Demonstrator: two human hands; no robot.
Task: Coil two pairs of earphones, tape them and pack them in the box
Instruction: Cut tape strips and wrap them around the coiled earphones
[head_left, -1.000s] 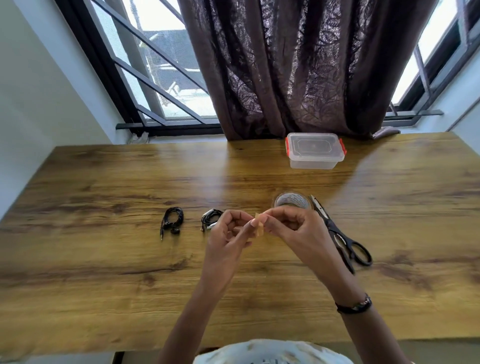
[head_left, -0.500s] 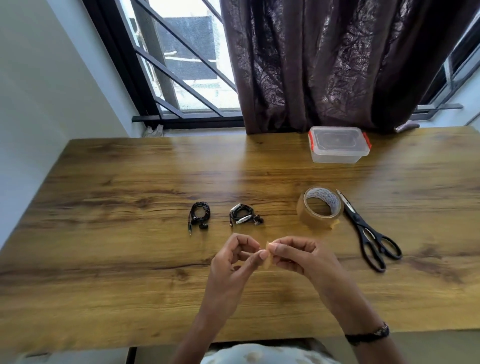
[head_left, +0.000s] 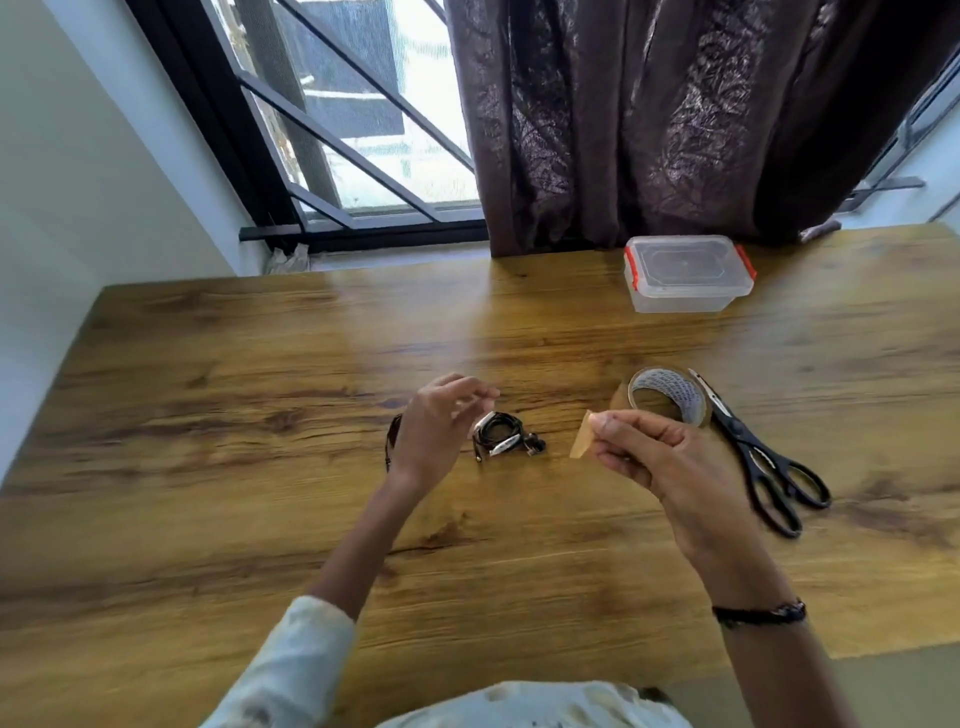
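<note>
The two hands, which were pinched together over a scrap of tape a moment ago, have come apart. The left hand (head_left: 439, 431) has gone forward to the coils, and the right hand (head_left: 641, 449) has drifted right with the tape piece (head_left: 582, 441) still pinched between thumb and fingertips.

The left hand hovers just over the coiled earphones (head_left: 501, 439), fingers loosely curled and part-way open, holding nothing that I can see; whether a fingertip touches the coil I cannot tell. The second coil (head_left: 393, 436) lies on the surface just left of it, mostly hidden behind that hand.

To my eye the step is taping a coil. It would go best if the left hand pinches the loops together at one spot and lifts them clear of the surface, so the right can wrap the strip round the bundle — sticky side in, no fold-over on itself.

The tape roll (head_left: 667, 397) and scissors (head_left: 763, 467) lie to the right, touching or nearly so. The box (head_left: 688, 280) sits well back near the curtain, lid on — packing is not yet begun.
</note>
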